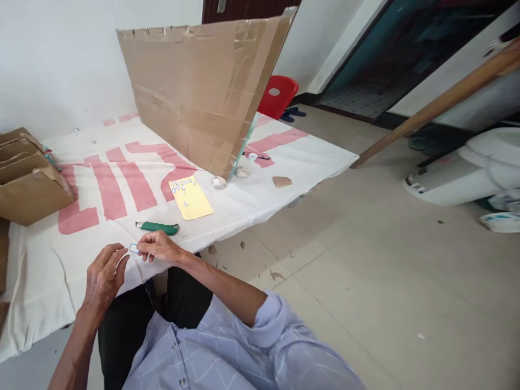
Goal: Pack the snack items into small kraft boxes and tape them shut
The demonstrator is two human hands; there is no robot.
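Between thumb and fingers, my right hand (159,247) pinches a small white label with a blue border (134,248). My left hand (104,272) is just left of the label, thumb and fingers apart, with nothing visible in it. Beyond my hands lies a green utility knife (157,227), its blade end pointing left. A yellow sheet (196,207) rests past the knife, with several small blue-edged labels on its upper part. Everything lies on or above a white cloth with red printing (227,219) that covers the table.
A large taped cardboard panel (195,86) stands upright on the table, with lumps at its foot. Cardboard boxes (34,187) sit at the left. A cardboard scrap (281,181) lies near the right edge. A red chair (280,100) and a wooden pole (430,108) are beyond.
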